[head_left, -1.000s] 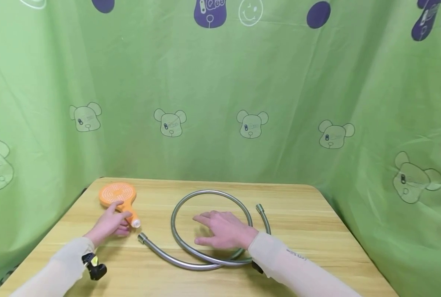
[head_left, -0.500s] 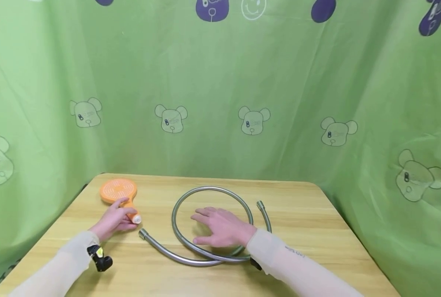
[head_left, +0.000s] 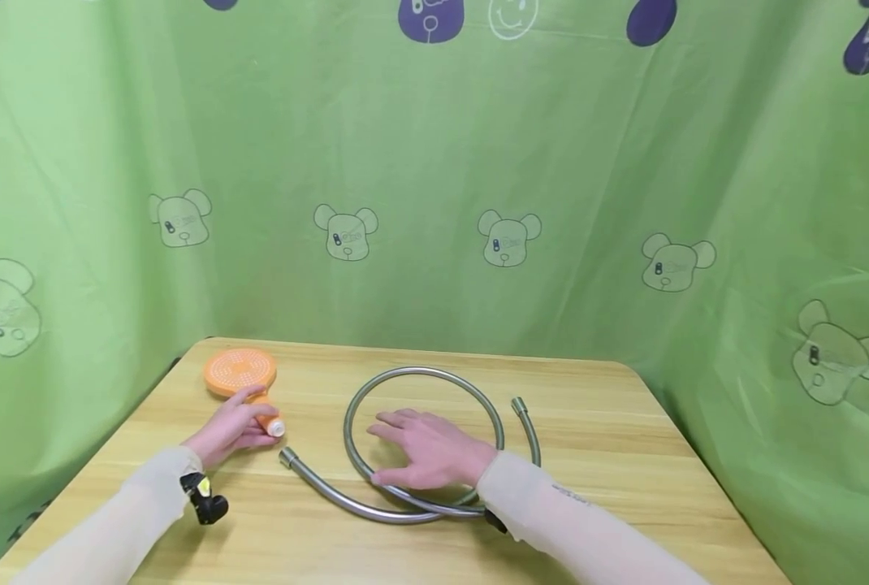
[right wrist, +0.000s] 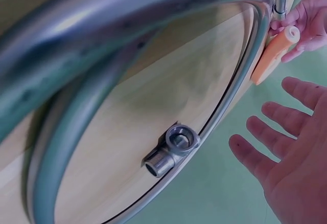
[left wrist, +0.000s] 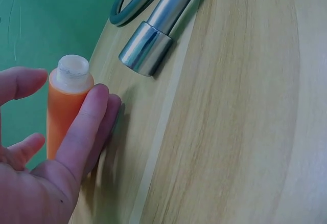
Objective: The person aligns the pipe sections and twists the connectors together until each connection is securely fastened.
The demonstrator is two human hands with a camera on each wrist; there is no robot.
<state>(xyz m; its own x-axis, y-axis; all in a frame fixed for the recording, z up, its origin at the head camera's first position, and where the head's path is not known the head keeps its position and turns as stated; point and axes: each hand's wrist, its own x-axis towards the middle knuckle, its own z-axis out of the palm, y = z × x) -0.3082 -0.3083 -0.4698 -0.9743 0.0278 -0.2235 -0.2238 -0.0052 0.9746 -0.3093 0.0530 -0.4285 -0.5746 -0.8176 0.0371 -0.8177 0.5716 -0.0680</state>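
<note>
The orange shower head (head_left: 240,370) lies spray face up at the table's left. My left hand (head_left: 233,428) holds its handle, fingers to either side; in the left wrist view the white threaded end (left wrist: 73,73) pokes out between them. Close by lies one metal end (left wrist: 146,48) of a coiled shower hose (head_left: 361,508). Over the coil my right hand (head_left: 427,449) has its fingers extended and holds nothing. A small chrome fitting (right wrist: 173,147) with a round opening rests inside the loop in the right wrist view; the right hand hides it in the head view.
The wooden table (head_left: 610,487) runs up to a green printed curtain (head_left: 434,309) at its back and sides. The hose's other end (head_left: 519,405) points away, right of the coil.
My left fingers have closed in around the shower head's handle, and its threaded end has lifted slightly. The right hand has drifted slightly left over the coil. The camera view has shifted a little.
</note>
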